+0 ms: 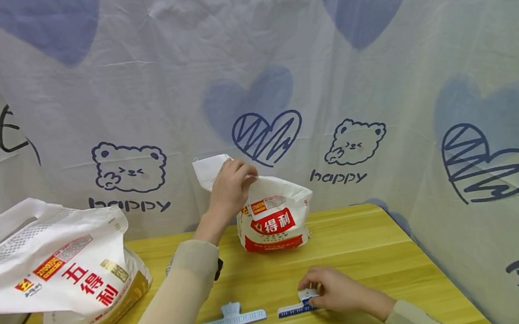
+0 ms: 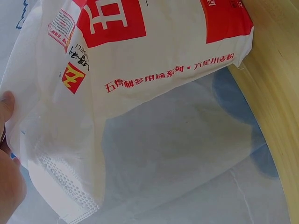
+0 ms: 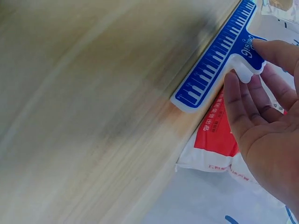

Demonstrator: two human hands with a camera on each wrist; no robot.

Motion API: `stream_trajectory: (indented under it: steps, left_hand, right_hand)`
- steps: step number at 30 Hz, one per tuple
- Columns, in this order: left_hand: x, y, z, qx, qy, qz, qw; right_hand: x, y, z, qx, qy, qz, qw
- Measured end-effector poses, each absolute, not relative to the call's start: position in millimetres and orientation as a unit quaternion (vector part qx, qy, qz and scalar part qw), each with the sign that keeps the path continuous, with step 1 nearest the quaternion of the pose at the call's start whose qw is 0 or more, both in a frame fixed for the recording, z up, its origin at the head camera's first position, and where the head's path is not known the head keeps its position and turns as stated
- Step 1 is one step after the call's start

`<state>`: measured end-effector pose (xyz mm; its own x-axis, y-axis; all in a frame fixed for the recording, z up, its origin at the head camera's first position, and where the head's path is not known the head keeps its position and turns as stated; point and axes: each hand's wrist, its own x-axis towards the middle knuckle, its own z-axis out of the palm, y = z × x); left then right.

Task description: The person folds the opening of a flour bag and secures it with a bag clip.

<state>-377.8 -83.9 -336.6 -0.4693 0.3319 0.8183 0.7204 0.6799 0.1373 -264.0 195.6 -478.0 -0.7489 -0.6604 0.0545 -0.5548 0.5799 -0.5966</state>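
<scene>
A white and red flour bag (image 1: 271,225) stands toward the back of the table. My left hand (image 1: 233,183) grips its gathered top, and a loose white end sticks out to the left of the fingers. In the left wrist view only part of that hand (image 2: 10,182) shows at the edge beside the bag's upper plastic. Nearer the front, my right hand (image 1: 338,289) pinches the handle of a blue and white bag clip (image 3: 210,65) printed with piano keys. The clip's long bar points left, low over the table or touching it; I cannot tell which.
A light blue bag clip (image 1: 231,321) lies left of the piano-key clip. At the far left stands a larger white and gold flour bag (image 1: 84,273) with a handle slot. A printed cloth (image 1: 176,102) hangs behind the wooden table (image 1: 369,240).
</scene>
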Motion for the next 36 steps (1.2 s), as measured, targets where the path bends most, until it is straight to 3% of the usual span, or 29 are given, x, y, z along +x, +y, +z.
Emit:
stream_trajectory:
  steps: [8, 23, 36]
  left_hand:
    - [-376.5, -83.5, -336.0, -0.318, -0.824, -0.239, 0.403]
    - [-377.7, -83.9, -336.7, -0.319, -0.821, -0.241, 0.407]
    - [-378.3, -84.5, -336.8, -0.320, -0.821, -0.245, 0.404]
  right_hand:
    - [-262.9, 197.5, -469.9, -0.341, 0.889, -0.290, 0.099]
    - [-263.2, 200.7, -458.4, -0.322, 0.889, -0.319, 0.064]
    - [-267.3, 193.3, -461.3, -0.292, 0.876, -0.381, -0.044]
